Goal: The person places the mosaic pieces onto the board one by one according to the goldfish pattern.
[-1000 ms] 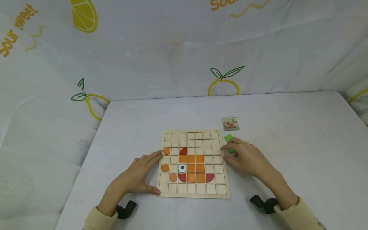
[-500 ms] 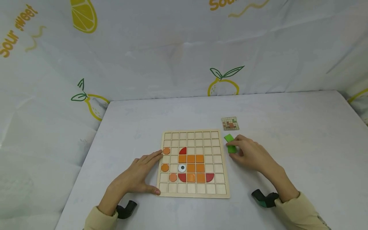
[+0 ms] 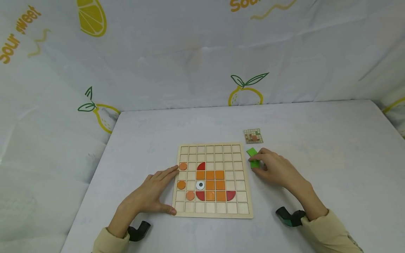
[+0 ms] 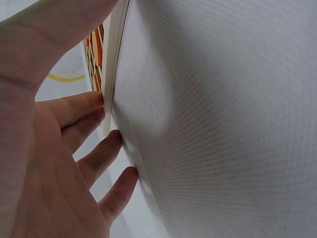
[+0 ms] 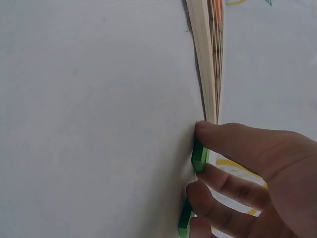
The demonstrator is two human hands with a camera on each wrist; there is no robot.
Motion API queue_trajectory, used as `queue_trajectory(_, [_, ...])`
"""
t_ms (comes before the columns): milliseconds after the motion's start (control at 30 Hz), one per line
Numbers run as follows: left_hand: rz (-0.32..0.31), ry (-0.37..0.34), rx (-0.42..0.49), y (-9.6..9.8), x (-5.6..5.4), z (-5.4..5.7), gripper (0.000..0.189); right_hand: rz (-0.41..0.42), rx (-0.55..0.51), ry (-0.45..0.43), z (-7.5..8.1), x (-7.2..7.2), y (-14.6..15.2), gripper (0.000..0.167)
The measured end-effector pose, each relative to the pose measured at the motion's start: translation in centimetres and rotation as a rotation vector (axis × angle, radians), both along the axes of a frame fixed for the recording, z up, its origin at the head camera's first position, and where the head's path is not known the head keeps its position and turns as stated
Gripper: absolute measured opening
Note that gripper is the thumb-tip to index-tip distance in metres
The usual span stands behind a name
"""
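A wooden grid board (image 3: 214,214) lies on the table, holding orange square tiles (image 3: 210,185), orange discs (image 3: 183,166), red quarter-circle tiles (image 3: 231,195) and a white eye disc (image 3: 200,185). My left hand (image 3: 147,193) rests along its left side, fingers extended, with fingertips and thumb at the edge. To the right of the board my right hand (image 3: 278,170) pinches a green tile (image 5: 199,154) between thumb and index finger, low by the tabletop. A second green tile (image 3: 251,151) lies just beyond it, close to the other fingers in the right wrist view.
A small pattern card (image 3: 253,136) with a printed grid lies behind the board's far right corner. The white table (image 3: 152,130) backs onto a hanging cloth (image 3: 177,77) with lemon drawings. Black straps (image 3: 139,231) sit at both wrists.
My right hand has drawn back slightly to the right from the board's edge, and its thumb and index finger have closed on the nearer green tile. The left hand has stayed in place.
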State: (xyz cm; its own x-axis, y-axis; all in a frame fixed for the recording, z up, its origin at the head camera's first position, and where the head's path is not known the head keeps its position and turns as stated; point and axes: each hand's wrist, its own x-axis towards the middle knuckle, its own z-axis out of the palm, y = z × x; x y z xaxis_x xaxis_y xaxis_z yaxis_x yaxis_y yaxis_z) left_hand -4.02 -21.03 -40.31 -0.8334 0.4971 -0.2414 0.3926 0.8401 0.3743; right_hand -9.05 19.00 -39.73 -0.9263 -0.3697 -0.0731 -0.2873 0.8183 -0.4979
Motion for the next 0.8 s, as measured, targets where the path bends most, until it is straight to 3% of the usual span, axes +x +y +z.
queue_trajectory(400, [-0.007, 0.005, 0.006, -0.1, 0.0, 0.0, 0.121, 0.023, -0.016, 0.069, 0.9, -0.2, -1.4, 0.024])
queue_trajectory(800, [-0.012, 0.016, -0.002, -0.1, 0.0, 0.1, 0.121, 0.079, -0.059, 0.031, 1.5, -0.7, -4.5, 0.024])
